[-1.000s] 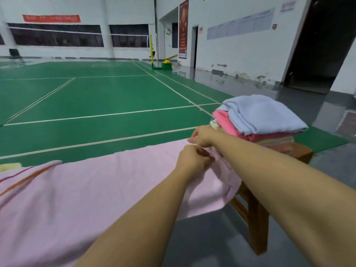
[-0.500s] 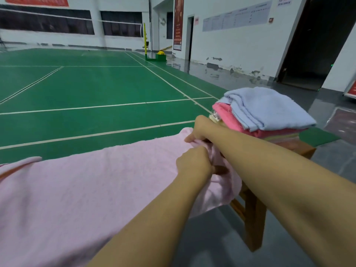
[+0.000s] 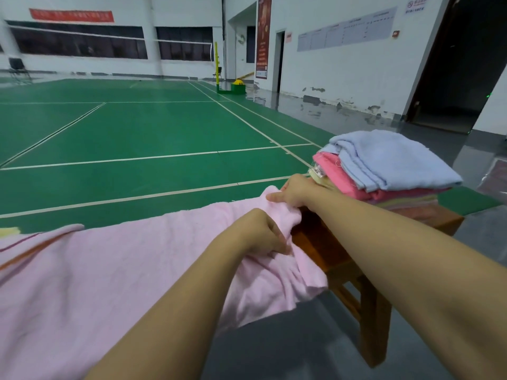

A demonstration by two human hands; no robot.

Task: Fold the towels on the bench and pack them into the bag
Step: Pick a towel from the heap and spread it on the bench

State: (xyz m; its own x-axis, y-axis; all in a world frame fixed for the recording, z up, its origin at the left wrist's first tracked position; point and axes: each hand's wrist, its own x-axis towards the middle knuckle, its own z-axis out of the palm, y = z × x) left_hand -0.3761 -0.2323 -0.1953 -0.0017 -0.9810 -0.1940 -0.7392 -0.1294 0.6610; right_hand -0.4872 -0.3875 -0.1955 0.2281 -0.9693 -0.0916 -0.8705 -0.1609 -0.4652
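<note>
The pink towel (image 3: 115, 272) lies spread along the bench (image 3: 343, 250), lower left of frame; left hand (image 3: 263, 234) and right hand (image 3: 295, 192) both pinch its bunched right end. Soft, light, floppy stuff, best gripped by the corners

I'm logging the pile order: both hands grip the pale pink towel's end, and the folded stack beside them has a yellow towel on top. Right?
Not quite. The head view shows both hands, left hand and right hand, gripping the pale pink towel, but the stack's top towel is a light blue towel, not yellow.
</note>
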